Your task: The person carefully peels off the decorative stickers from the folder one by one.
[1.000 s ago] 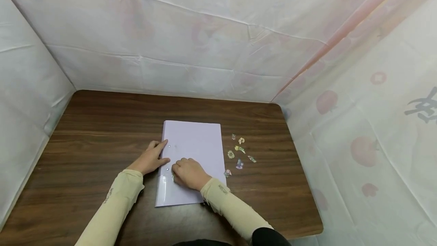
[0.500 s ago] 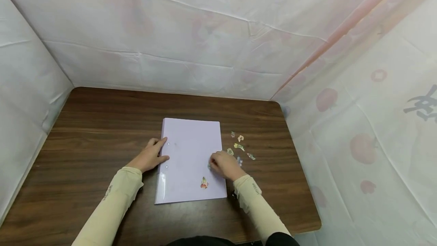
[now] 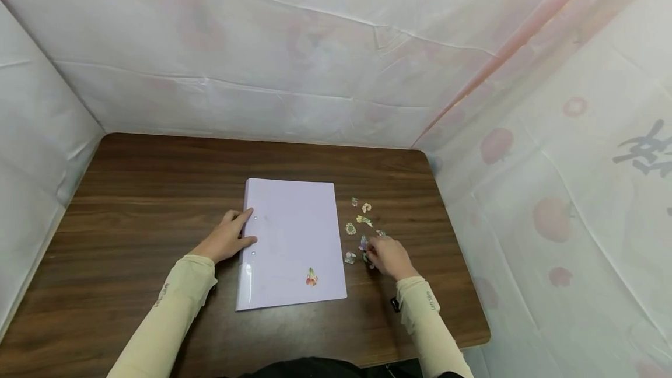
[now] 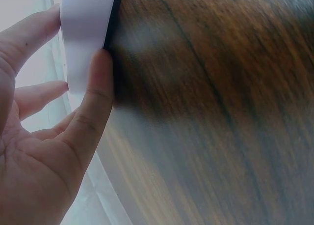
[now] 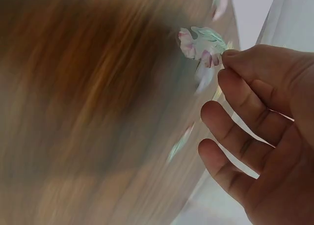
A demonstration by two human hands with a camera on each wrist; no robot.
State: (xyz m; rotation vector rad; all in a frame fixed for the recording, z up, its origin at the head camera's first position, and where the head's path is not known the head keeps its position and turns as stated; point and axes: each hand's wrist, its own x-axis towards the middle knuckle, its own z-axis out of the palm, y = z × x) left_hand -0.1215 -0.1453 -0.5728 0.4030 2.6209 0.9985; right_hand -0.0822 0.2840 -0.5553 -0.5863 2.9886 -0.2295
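A pale lilac ring binder (image 3: 291, 223) lies closed on the wooden table. My left hand (image 3: 224, 239) rests at its spine, with thumb and index finger extended over the cover's left edge; the left wrist view has another fingertip against the lower spine. One orange-and-green flower sticker (image 3: 312, 277) is on the lower part of the cover. Right of the binder, my right hand (image 3: 389, 256) pinches a pink-and-green flower-shaped sticker (image 5: 203, 44) between thumb and index fingertip, its other fingers loosely bent. A purple sticker (image 3: 363, 242) shows just beside these fingertips.
Several small stickers are scattered right of the binder, among them a green wreath-like one (image 3: 350, 228), a yellow-green one (image 3: 364, 220) and a pale one (image 3: 350, 258). White printed cloth (image 3: 294, 63) hangs round the table (image 3: 168, 191).
My right hand has moved right, off the binder, to the loose stickers. Lifting away, it uncovered the flower sticker on the cover, and it now holds another one. The left hand stays at the spine.
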